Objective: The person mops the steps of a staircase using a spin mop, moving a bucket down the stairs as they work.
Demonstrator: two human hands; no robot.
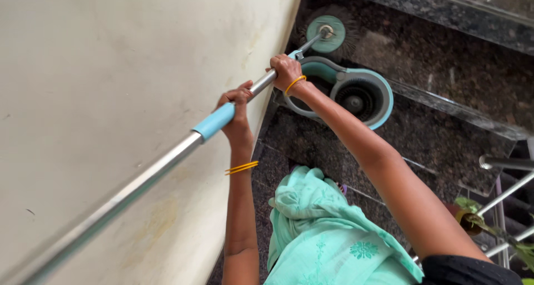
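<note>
I hold a long steel mop pole with both hands. My left hand grips its light blue sleeve. My right hand grips the pole further down, near a blue joint. The round teal mop head with dark fringe rests on a black granite stair. A grey and teal spin bucket stands just below the mop head, partly behind my right wrist. Thin yellow bangles circle both wrists.
A cream wall runs along the left of the dark granite stairs. A steel railing and a potted plant are at the right. My mint green garment hangs below.
</note>
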